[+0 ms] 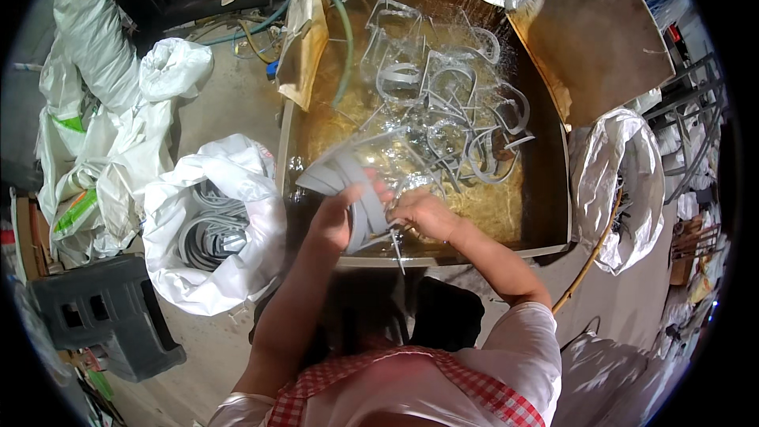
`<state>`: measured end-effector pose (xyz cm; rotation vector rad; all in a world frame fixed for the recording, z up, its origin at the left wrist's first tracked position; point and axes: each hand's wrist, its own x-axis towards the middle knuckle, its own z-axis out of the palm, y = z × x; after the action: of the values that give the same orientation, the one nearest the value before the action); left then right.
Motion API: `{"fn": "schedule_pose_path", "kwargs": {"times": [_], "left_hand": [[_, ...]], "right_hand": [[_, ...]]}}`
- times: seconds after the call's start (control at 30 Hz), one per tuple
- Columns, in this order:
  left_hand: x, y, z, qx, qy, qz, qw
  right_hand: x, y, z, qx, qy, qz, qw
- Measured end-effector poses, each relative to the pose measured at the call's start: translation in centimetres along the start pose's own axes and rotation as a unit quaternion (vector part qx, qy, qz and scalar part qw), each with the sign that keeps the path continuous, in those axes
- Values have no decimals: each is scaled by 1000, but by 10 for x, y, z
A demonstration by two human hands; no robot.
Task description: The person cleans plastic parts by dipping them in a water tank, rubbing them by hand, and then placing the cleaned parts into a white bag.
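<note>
Over the near edge of a water-filled tank [545, 249], my left hand [336, 217] is closed around several grey curved plastic strips [360, 190], partly blurred by motion. My right hand [427, 213] has its fingers drawn together at the right side of these strips, beside a thin piece that hangs down over the tank's rim. Whether a separate part is pinched there cannot be made out. Farther back in the yellowish water lies a tangle of grey curved plastic pieces [451, 87]. Water splashes at the tank's far right.
Left of the tank, an open white sack [174, 245] holds coiled grey strips [209, 229]. A dark plastic step stool [111, 316] and white bags [126, 142] are farther left. A green hose [345, 39] dips into the tank. At right stand a brownish panel [593, 24], a silvery sack [640, 190] and a stick [589, 261].
</note>
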<state>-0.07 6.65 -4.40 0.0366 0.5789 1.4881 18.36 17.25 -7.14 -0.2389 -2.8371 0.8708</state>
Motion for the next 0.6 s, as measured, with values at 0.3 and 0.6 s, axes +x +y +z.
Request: {"fn": "schedule_pose_path", "kwargs": {"times": [0.3,0.6], "left_hand": [[9,17,-15,48,46,95,993],[10,6,2,287,100,134,943]], "right_hand": [[-7,136,114,-214,46,294,931],[-1,101,86,157,-8,383,910]]}}
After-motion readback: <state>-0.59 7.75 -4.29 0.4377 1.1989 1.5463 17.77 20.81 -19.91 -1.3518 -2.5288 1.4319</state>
